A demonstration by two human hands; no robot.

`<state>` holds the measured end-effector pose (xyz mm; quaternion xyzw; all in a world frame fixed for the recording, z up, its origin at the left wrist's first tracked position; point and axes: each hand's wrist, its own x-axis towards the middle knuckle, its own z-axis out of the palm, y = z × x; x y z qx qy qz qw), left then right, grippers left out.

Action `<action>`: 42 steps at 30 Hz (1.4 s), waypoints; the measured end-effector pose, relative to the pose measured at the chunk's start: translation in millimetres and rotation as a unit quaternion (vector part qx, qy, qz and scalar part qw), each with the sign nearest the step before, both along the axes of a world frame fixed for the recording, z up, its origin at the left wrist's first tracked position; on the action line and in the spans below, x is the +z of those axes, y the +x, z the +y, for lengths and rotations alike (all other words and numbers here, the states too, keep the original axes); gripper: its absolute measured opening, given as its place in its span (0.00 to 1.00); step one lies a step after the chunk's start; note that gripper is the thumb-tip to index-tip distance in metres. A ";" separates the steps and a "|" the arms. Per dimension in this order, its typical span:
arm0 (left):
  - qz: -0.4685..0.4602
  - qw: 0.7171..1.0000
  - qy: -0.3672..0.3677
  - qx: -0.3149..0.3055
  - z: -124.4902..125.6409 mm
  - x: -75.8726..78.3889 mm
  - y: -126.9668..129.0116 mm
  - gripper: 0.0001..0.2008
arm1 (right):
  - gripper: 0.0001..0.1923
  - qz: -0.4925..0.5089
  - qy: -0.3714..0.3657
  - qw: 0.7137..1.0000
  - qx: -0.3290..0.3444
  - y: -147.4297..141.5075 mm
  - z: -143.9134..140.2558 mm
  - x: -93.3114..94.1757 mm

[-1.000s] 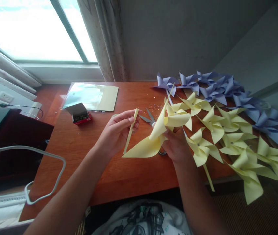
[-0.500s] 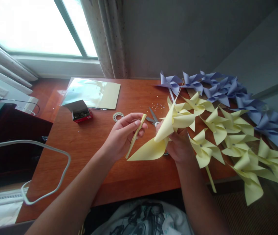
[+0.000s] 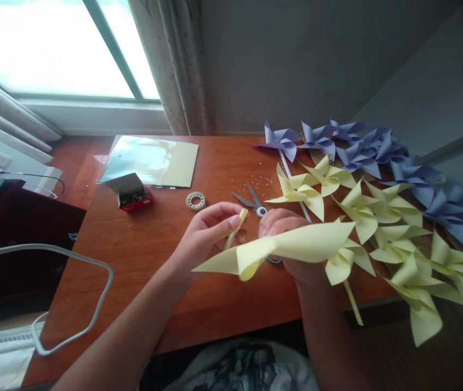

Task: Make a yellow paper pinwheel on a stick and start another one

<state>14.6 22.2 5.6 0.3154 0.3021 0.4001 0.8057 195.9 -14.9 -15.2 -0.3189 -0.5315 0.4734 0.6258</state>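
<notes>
Right hand had just tipped the yellow pinwheel flat, still gripped, while my left hand kept the paper stick pinched beside it.

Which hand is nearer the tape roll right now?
Left. The left hand sits just below and right of the tape roll; the right hand is farther right, past the scissors.
</notes>
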 end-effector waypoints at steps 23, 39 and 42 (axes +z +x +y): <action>-0.015 0.984 0.141 -0.105 -1.0 -0.2 -8.0 0.03 | 0.06 -0.157 0.158 0.975 -0.018 -5.2 -7.3 23.8; -0.014 0.988 0.116 -0.101 -1.0 -2.1 -7.2 0.04 | 0.07 -0.162 0.157 0.974 -0.035 -8.0 -5.3 25.3; -0.024 0.986 0.128 -0.108 -0.5 -5.2 -7.0 0.03 | 0.06 -0.148 0.155 0.976 -0.039 -8.4 -5.5 23.3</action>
